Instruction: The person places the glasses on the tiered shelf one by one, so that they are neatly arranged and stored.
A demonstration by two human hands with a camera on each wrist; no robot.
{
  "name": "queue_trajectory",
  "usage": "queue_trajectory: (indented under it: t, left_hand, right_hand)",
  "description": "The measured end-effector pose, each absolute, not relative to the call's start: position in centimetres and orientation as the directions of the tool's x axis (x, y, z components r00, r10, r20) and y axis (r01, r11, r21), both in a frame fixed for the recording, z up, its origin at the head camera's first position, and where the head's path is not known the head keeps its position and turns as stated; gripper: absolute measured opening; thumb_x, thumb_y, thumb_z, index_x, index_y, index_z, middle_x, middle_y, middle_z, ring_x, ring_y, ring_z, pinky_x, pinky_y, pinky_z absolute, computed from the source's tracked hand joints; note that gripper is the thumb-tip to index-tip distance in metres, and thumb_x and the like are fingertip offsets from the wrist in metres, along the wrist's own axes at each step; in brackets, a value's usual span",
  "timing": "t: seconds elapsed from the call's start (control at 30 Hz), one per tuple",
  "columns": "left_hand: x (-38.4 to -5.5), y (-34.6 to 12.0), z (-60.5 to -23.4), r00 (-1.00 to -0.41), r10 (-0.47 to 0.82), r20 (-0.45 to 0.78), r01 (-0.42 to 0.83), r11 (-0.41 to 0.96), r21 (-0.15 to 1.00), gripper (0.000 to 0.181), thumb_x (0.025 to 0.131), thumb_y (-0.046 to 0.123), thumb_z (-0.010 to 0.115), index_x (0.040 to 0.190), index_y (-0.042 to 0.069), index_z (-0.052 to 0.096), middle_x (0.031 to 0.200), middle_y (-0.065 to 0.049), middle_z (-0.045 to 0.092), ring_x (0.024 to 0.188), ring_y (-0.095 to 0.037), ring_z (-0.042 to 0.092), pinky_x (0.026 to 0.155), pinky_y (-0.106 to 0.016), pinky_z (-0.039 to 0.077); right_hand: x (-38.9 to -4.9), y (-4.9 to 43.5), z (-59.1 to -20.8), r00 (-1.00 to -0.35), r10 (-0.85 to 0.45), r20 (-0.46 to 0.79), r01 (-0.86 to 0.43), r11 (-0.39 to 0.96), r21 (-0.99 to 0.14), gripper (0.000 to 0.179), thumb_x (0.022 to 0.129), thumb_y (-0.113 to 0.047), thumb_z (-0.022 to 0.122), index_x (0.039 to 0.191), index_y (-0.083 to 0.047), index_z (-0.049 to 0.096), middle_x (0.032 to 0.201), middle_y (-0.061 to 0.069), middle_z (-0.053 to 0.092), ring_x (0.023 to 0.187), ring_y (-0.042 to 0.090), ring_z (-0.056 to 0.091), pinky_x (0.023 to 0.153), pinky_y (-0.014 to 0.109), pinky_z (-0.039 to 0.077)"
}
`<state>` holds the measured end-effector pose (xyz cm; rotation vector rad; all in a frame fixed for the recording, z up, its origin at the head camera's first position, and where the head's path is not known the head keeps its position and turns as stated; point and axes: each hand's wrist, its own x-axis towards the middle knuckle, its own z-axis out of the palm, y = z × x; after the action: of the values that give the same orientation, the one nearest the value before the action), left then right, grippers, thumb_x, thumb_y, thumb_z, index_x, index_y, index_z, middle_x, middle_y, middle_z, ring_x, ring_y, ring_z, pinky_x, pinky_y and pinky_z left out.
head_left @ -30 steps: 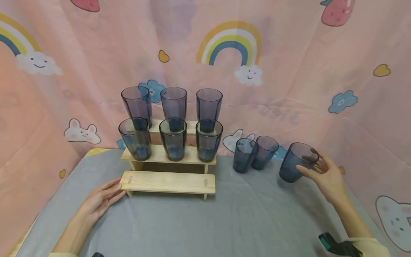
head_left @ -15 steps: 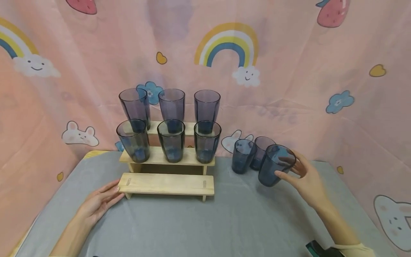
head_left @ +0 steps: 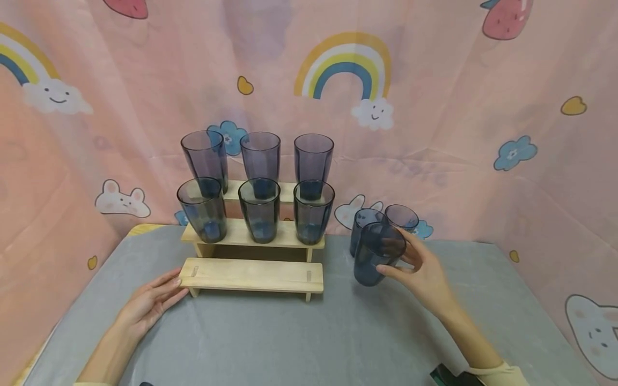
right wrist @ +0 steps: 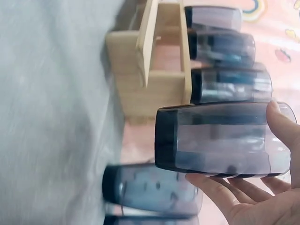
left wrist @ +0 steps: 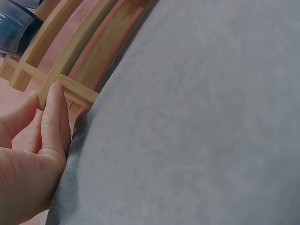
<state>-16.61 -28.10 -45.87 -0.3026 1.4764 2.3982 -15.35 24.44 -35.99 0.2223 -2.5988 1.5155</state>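
Observation:
In the head view my right hand [head_left: 425, 273] grips a blue-grey drinking glass [head_left: 374, 257] above the table, thumb on the near side and fingers behind. The right wrist view shows this glass [right wrist: 225, 140] held between thumb and fingers. My left hand [head_left: 147, 305] pinches the left end of the lowest shelf of a stepped wooden rack [head_left: 253, 274]. In the left wrist view the thumb and fingers [left wrist: 51, 124] meet on either side of that board's end. Three glasses stand on the middle shelf, including a right one [head_left: 313, 214], and three on the top, including a middle one [head_left: 260, 158].
Two more glasses stand on the table right of the rack: one [head_left: 359, 230] partly hidden by the held glass, another [head_left: 402, 214] just behind. A grey cloth [head_left: 289, 343] covers the table. A pink printed curtain [head_left: 434, 80] hangs behind.
My right hand has carried the glass leftward, from the right side to in front of the two standing glasses. The left hand has stayed at the rack's lowest shelf.

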Motion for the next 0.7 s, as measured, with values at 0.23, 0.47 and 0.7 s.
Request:
queue_trajectory:
  t: [0.23,0.47,0.7]
  left_hand:
    - [-16.7,-28.1,-45.7,-0.933,0.156,-0.324,-0.359,-0.423,0.832,0.024,0.098,0.004,0.059,0.100,0.026,0.069,0.106,0.011,0.063,0.101,-0.010,0.065,0.099,-0.028,0.053]
    - [-16.7,-28.2,-45.6,-0.932,0.152,-0.328,-0.361,-0.430,0.827,0.025,0.098,0.004,0.059,0.098,0.026,0.070,0.104,0.011,0.064,0.099,-0.009,0.065,0.097,-0.028,0.053]
    - [-16.7,-28.2,-45.7,-0.931,0.159,-0.329,-0.365,-0.431,0.825,0.026,0.099,0.004,0.058,0.099,0.026,0.071,0.105,0.011,0.064,0.100,-0.010,0.065,0.097,-0.028,0.053]
  right_hand:
    - [-15.6,21.5,-36.0,-0.969,-0.103,0.223,-0.245,0.380,-0.892,0.083,0.080,-0.009,0.083,0.150,-0.017,0.040,0.131,0.016,0.058,0.121,0.035,0.055,0.092,0.036,0.057]
    - [-15.8,18.4,-35.7,-0.955,-0.179,0.237,-0.284,0.316,-0.905,0.085,0.076,-0.010,0.085,0.149,-0.021,0.042,0.131,0.015,0.058,0.116,0.036,0.059,0.086,0.034,0.060]
    - [-15.8,14.5,-35.5,-0.927,-0.273,0.257,-0.316,0.200,-0.927,0.090,0.074,-0.008,0.087,0.150,-0.023,0.042,0.132,0.009,0.059,0.119,0.029,0.059,0.090,0.032,0.058]
